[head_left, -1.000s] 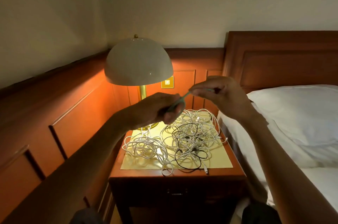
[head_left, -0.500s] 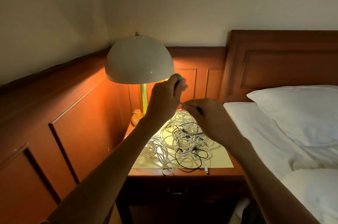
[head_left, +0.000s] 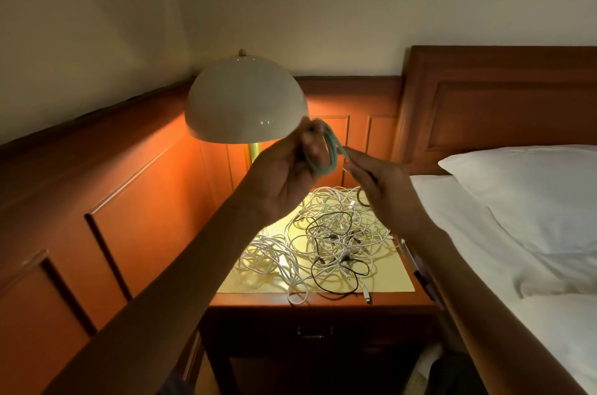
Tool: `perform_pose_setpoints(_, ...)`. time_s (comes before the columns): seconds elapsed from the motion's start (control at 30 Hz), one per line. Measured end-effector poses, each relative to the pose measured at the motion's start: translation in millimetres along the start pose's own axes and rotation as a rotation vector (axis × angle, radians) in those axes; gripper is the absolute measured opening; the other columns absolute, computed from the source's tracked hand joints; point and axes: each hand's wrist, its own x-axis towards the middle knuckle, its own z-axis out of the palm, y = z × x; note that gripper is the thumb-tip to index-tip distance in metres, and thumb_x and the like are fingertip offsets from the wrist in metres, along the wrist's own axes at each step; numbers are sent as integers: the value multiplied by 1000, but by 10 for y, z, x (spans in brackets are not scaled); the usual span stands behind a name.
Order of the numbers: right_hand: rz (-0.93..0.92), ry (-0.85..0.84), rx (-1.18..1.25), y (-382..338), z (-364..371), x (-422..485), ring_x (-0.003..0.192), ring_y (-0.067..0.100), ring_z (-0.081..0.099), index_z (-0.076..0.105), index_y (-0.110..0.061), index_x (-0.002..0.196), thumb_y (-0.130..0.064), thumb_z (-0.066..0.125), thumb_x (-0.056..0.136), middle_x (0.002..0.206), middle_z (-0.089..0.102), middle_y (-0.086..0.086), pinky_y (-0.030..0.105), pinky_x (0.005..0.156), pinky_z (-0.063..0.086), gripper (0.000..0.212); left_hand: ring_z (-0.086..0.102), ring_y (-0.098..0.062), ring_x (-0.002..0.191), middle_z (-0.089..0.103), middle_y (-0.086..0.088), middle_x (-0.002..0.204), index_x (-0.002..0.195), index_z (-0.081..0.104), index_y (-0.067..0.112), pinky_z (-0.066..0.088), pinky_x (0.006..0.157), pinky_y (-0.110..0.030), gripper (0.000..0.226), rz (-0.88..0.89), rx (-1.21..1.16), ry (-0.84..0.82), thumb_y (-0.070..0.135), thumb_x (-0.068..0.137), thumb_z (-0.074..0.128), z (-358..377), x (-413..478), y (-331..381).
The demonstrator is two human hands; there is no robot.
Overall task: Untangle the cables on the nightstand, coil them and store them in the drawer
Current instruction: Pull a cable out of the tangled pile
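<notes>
A pale green cable (head_left: pixel 329 152) is wound in loops around the fingers of my left hand (head_left: pixel 287 175), raised above the nightstand (head_left: pixel 323 307) beside the lamp shade. My right hand (head_left: pixel 378 188) pinches the cable's free end just right of the loops. Below both hands a tangled heap of white and black cables (head_left: pixel 329 239) lies on a yellow mat (head_left: pixel 391 281) on the nightstand top. The drawer (head_left: pixel 315 335) in the nightstand front is closed, with a small metal handle.
A domed cream lamp (head_left: pixel 245 110) on a brass stem stands at the nightstand's back left, lit. Wood panelling runs along the left wall. A bed with white sheets and a pillow (head_left: pixel 529 194) adjoins the nightstand's right side, under a wooden headboard (head_left: pixel 497 97).
My left hand has risen and turned palm toward me, with more green loops wound on its fingers. My right hand has moved up and right with the cable end.
</notes>
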Motion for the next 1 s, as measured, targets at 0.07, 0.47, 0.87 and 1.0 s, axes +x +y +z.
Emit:
perform_pose_setpoints(0.07,72,-51,11,-54,168,-28,48,17,37,60,-28,133,-23,47,106,57,42,7,29,51,32,31,72,-14,69,72,-12,83,98,66,-6,61,70,-24,27,199,-211,186,16,100,49,-16,178,-42)
perform_pose_setpoints(0.47,395,-351,62,-133,105,-27,55,-4,50,68,-17,93,-16,47,104,58,56,-21,16,56,34,24,57,-14,60,64,2,74,90,62,7,49,59,-32,21,750,2027,271,24,101,56,-576,360,-129)
perform_pose_setpoints(0.87,798,-482,655,74,-234,49,47,11,49,73,-5,102,-16,56,99,55,46,3,26,50,51,21,46,-17,56,52,1,64,79,61,12,39,57,-33,39,-140,1832,-146,27,108,39,-522,91,29)
perform_pose_setpoints(1.0,263,-504,390,78,-319,40,43,18,44,73,-15,112,-21,56,98,55,48,10,21,45,40,24,31,-13,49,37,-2,58,74,55,9,32,51,-24,47,-296,1298,-208,32,107,32,-434,-7,34)
